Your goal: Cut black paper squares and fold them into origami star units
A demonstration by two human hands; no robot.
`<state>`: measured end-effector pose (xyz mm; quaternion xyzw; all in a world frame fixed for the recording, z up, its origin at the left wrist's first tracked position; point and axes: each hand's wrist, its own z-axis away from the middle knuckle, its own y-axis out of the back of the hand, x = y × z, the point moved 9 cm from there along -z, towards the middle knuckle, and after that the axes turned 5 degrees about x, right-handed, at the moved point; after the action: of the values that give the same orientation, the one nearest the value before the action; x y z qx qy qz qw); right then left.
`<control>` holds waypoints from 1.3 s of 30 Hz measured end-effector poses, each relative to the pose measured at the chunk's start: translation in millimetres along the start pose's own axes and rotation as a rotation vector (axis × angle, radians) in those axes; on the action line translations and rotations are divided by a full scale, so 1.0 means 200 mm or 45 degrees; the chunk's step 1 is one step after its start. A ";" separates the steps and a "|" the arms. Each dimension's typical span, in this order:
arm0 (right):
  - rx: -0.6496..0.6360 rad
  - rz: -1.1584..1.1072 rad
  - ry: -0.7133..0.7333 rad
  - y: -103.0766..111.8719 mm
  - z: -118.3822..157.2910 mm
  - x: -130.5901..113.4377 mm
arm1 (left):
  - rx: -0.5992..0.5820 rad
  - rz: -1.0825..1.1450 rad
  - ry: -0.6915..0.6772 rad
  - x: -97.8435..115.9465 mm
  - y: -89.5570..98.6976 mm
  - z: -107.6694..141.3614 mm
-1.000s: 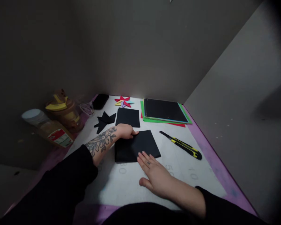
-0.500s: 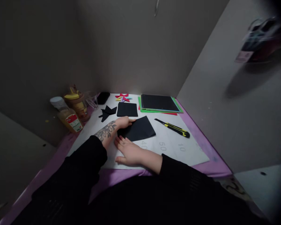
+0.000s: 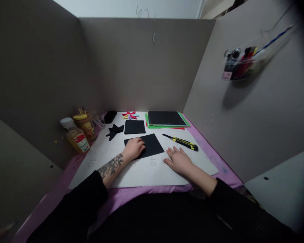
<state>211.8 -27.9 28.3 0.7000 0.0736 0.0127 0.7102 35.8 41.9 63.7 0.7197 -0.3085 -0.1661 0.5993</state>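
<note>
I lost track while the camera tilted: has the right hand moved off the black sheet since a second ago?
Yes. The right hand slid off the black sheet rightward, toward the utility knife.

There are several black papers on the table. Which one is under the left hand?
The nearest flat black sheet: the left hand rests on its left part. The smaller black square and the folded black shape lie farther back, untouched.

Single view, worn on my head. Looks forward and down across the desk (image 3: 142, 172) toward its far edge and the partition walls; my forearms enter from the near edge, close below.
</note>
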 end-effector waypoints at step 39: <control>0.002 -0.127 0.290 -0.06 -0.15 -0.69 | -0.242 -0.251 0.278 -0.03 0.07 0.50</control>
<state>70.5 -14.6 28.3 0.6901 0.1887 0.0567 0.6963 -32.9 -32.8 53.9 0.7004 -0.1525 -0.1732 0.6755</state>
